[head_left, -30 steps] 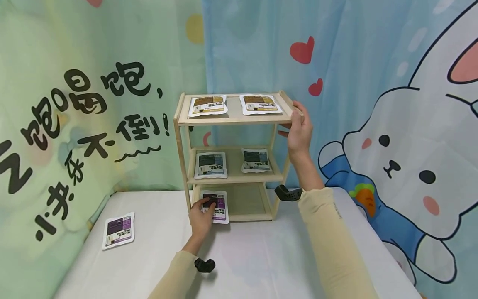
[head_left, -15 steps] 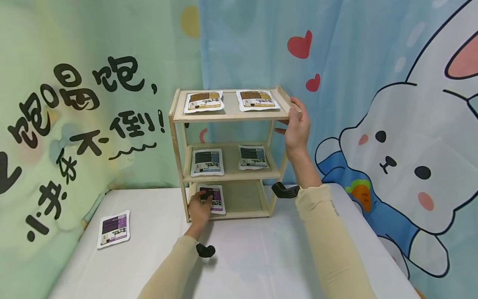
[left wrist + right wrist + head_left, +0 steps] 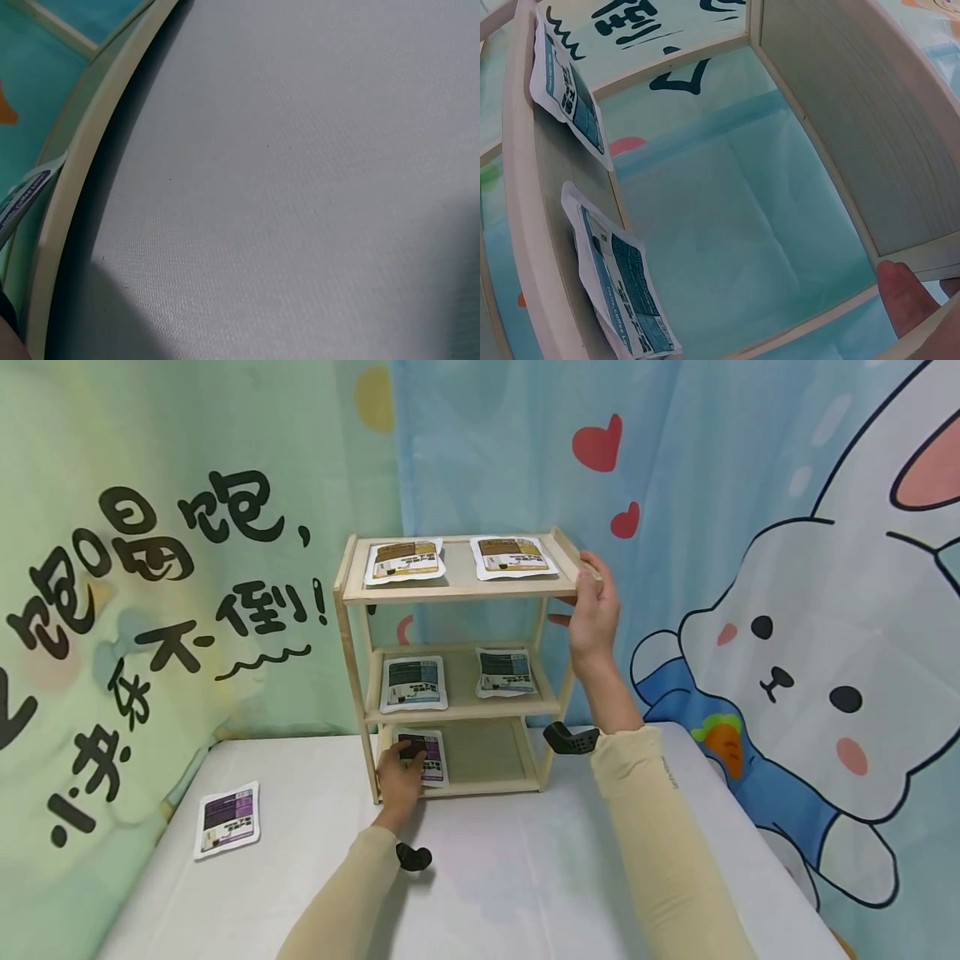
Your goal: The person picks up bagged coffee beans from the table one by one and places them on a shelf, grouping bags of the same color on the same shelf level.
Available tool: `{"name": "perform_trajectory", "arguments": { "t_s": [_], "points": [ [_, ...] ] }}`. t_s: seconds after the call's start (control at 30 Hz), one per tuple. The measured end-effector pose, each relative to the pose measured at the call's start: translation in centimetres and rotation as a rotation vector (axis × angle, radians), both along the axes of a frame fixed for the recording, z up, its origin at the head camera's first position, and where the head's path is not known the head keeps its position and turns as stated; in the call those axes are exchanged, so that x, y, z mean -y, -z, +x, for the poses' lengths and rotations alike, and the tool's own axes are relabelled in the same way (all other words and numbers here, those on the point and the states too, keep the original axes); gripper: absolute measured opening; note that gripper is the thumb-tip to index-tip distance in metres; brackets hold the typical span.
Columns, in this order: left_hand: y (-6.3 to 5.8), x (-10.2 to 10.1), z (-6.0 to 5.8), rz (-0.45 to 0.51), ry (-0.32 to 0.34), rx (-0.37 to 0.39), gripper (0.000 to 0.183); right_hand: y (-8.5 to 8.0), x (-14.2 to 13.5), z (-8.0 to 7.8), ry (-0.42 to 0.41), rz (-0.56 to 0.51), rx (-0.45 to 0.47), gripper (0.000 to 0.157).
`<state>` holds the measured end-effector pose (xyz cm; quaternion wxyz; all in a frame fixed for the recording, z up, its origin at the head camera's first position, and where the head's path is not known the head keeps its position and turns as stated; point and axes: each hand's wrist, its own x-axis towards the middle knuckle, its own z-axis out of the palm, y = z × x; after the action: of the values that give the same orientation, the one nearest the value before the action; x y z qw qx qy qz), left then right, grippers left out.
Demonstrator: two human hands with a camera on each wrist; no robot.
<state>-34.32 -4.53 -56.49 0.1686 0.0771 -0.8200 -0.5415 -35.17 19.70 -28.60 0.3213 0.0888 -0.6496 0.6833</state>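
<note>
A three-tier wooden shelf rack [image 3: 465, 591] stands on the white table. On the left of its bottom tier lies a white pouch with a purple label [image 3: 434, 762]. My left hand [image 3: 399, 783] holds this pouch from its left side, thumb and fingers over its face; the left wrist view shows only a corner of the pouch and hardly any hand. My right hand [image 3: 595, 622] grips the right end of the top tier, and a fingertip [image 3: 901, 289] shows under that tier in the right wrist view.
Two brown-labelled pouches, left [image 3: 405, 562] and right [image 3: 513, 557], lie on the top tier. The middle tier holds two teal-labelled pouches, left [image 3: 413, 683] and right [image 3: 506, 672]. Another purple-labelled pouch [image 3: 227, 820] lies on the table at left. Printed curtains [image 3: 487, 460] hang behind.
My left hand has moved the purple-labelled pouch back from the front edge, further onto the bottom tier. The right hand keeps its grip on the rack. The head view has shifted slightly.
</note>
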Motion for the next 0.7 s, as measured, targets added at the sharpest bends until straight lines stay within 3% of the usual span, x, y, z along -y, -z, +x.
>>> {"name": "perform_trajectory", "arguments": {
  "t_s": [0.33, 0.53, 0.7],
  "points": [
    [-0.6, -0.6, 0.7, -0.067, -0.017, -0.005, 0.039, 0.2, -0.2, 0.3, 0.011, 0.031, 0.019, 0.044],
    [-1.4, -1.0, 1.4, -0.197, -0.036, 0.047, 0.044, -0.1, -0.5, 0.6, 0.006, 0.032, 0.019, 0.043],
    [-1.9, -0.9, 1.6, -0.196, -0.026, 0.03, 0.043, -0.5, -0.4, 0.6, -0.006, 0.043, 0.014, 0.042]
  ]
}}
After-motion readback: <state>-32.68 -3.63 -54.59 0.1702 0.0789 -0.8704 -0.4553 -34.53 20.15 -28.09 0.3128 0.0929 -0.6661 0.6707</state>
